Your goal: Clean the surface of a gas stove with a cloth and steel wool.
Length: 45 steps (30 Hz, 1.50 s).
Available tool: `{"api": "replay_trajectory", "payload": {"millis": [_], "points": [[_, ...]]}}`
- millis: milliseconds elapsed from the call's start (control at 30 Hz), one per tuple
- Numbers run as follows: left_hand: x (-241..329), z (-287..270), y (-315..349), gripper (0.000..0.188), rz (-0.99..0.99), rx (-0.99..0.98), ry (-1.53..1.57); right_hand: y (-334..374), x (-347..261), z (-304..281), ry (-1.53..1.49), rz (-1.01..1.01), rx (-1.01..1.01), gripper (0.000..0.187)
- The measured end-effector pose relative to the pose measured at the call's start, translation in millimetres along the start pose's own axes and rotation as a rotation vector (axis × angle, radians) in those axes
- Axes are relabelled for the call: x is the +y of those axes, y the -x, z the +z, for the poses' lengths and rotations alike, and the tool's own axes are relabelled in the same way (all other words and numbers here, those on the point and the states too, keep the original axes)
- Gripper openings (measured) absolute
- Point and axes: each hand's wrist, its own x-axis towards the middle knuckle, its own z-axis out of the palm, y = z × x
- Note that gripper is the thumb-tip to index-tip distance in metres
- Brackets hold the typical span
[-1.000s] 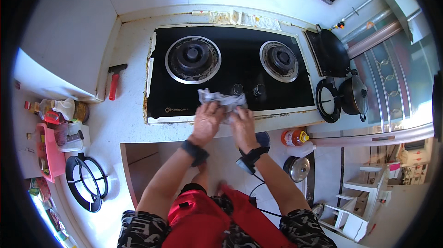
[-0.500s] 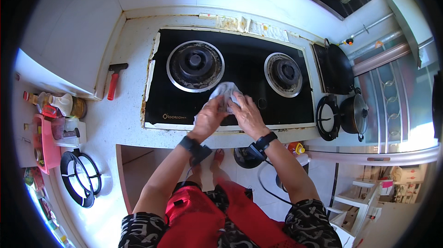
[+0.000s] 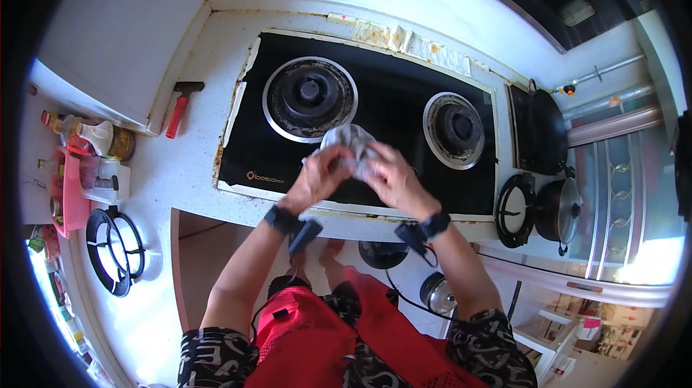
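Note:
A crumpled greyish-white cloth (image 3: 346, 141) is bunched between my two hands, over the front middle of a black glass gas hob (image 3: 389, 110). My left hand (image 3: 321, 177) grips its left side with curled fingers. On the other side my right hand (image 3: 395, 180) holds it, fingers bent round the folds. Just behind the cloth is the left burner (image 3: 310, 96), dark and grimy inside a silver ring. The right burner (image 3: 454, 128) lies farther off to the right. Both burners are without their pan supports.
A red-handled scraper (image 3: 179, 114) lies on the counter left of the hob. One round black pan support (image 3: 115, 251) rests at the left, another (image 3: 513, 211) at the right beside a lidded pot (image 3: 559, 209). A black wok (image 3: 537, 128) stands behind these. Bottles and a pink basket (image 3: 72, 193) line the left side.
The cloth is gathered more tightly between my hands and looks lifted slightly. My hands have drawn a little apart at the wrists. The whole view has tilted somewhat.

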Motion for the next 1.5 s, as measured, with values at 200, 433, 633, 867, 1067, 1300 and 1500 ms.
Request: {"api": "replay_trajectory", "payload": {"millis": [200, 433, 633, 867, 1067, 1300, 1500], "points": [[-22, 29, -2, 0.058, 0.136, -0.031, -0.624, 20, -5, 38, 0.265, 0.024, -0.003, 0.022], [-15, 9, -43, 0.039, 0.239, -0.058, -0.757, -44, 42, 20, 0.119, 0.172, -0.269, 0.014], [-28, 15, 7, 0.043, 0.395, 0.070, -0.844, -16, -13, 29, 0.600, -0.247, -0.189, 0.009], [-19, 30, 81, 0.036, 0.399, 0.014, -0.894, 72, -61, 76, 0.544, -0.158, -0.016, 0.026], [-21, 72, 47, 0.037, 0.402, 0.070, -0.677, 77, -27, 49, 0.468, 0.061, 0.031, 0.034], [-25, 107, 49, 0.041, 0.364, 0.163, -0.597, 71, -21, 9, 0.441, 0.008, -0.188, 0.023], [-24, 157, 19, 0.056, 0.297, 0.334, -0.244, 59, 1, -31, 0.701, -0.108, -0.181, 0.032]]}}
